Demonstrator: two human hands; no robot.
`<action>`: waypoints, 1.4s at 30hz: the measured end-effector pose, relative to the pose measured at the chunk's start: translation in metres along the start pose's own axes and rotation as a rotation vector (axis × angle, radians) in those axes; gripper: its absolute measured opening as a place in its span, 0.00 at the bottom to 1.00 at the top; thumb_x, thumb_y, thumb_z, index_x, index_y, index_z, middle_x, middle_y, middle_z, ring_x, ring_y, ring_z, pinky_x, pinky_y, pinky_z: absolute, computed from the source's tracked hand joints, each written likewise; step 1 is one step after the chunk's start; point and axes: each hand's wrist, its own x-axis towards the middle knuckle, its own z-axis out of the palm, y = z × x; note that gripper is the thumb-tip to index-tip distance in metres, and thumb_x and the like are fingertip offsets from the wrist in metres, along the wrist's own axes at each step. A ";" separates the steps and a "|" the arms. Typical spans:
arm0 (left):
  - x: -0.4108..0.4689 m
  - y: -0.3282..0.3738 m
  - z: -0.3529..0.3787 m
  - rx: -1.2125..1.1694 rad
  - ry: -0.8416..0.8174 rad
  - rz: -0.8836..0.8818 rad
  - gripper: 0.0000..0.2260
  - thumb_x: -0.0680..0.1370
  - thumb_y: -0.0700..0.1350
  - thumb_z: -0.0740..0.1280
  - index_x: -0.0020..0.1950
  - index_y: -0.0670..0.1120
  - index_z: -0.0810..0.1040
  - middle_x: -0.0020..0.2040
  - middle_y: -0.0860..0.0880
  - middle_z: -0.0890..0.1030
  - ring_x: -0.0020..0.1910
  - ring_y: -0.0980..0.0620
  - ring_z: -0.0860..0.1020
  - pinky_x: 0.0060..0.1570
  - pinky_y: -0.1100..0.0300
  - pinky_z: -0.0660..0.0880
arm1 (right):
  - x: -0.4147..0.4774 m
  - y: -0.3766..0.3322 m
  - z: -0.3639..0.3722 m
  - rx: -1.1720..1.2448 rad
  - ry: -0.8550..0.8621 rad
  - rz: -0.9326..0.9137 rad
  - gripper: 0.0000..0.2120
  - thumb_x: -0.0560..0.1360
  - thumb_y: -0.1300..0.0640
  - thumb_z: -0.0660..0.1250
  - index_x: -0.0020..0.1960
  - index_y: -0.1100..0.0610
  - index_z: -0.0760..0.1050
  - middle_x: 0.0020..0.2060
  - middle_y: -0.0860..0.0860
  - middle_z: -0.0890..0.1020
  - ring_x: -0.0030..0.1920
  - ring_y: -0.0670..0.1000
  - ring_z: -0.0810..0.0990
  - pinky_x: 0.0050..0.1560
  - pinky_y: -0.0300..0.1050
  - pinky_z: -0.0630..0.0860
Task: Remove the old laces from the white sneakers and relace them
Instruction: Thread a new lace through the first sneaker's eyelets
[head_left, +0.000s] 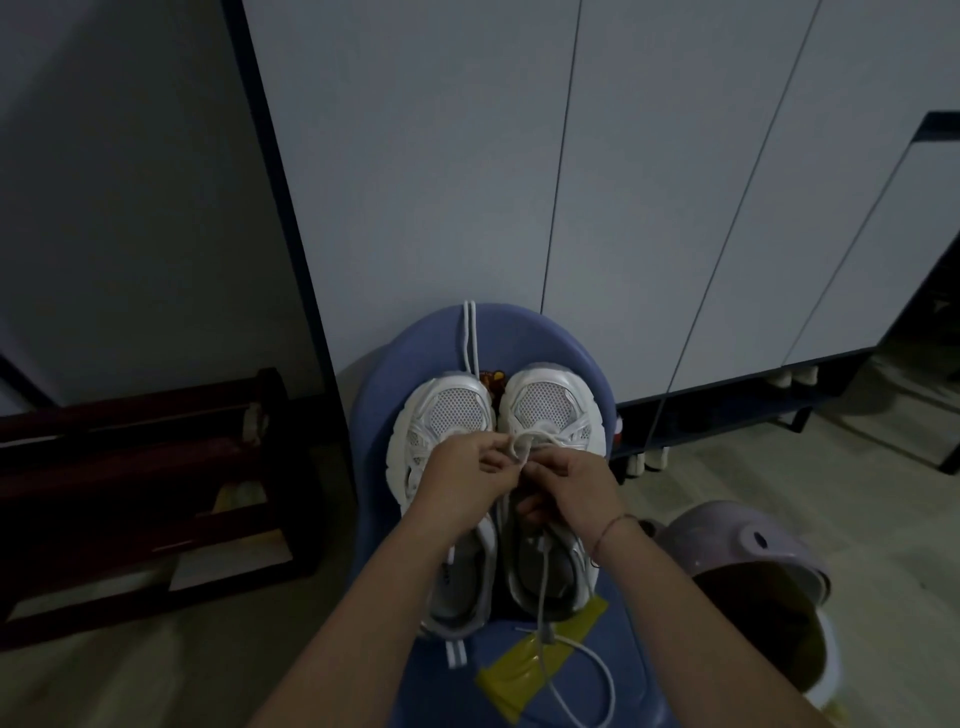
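Note:
Two white sneakers stand side by side, toes away from me, on a blue plastic stool. My left hand lies over the left sneaker and pinches a white lace at the lower eyelets of the right sneaker. My right hand pinches the same lace from the other side, just above that shoe's tongue. A loose lace runs from between the toes to the stool's far edge. Another lace end trails over the heel onto the stool's near part.
Yellow tape is stuck on the stool's near side. White cabinet doors rise right behind the stool. A dark wooden rack stands at the left, and a lilac bin with a yellow bucket sits at the right on the floor.

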 end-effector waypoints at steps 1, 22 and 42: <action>0.000 -0.001 -0.001 0.012 0.008 0.009 0.14 0.74 0.36 0.70 0.59 0.45 0.83 0.36 0.53 0.81 0.32 0.66 0.75 0.38 0.75 0.71 | 0.001 0.001 0.002 0.001 0.024 0.003 0.11 0.78 0.68 0.61 0.41 0.60 0.79 0.26 0.53 0.81 0.22 0.49 0.77 0.26 0.41 0.78; -0.002 0.000 0.006 -0.056 0.110 -0.052 0.09 0.75 0.37 0.72 0.54 0.45 0.84 0.42 0.51 0.84 0.40 0.62 0.79 0.40 0.74 0.73 | -0.068 -0.021 -0.032 -1.034 -0.622 0.042 0.10 0.77 0.61 0.62 0.37 0.53 0.73 0.28 0.45 0.74 0.27 0.41 0.71 0.32 0.32 0.69; 0.000 -0.006 0.003 -0.106 0.081 -0.062 0.05 0.74 0.40 0.73 0.44 0.51 0.83 0.41 0.55 0.85 0.42 0.62 0.82 0.45 0.71 0.76 | -0.003 0.001 0.013 -0.523 0.162 -0.136 0.09 0.78 0.62 0.61 0.39 0.56 0.75 0.29 0.52 0.77 0.25 0.49 0.76 0.27 0.35 0.72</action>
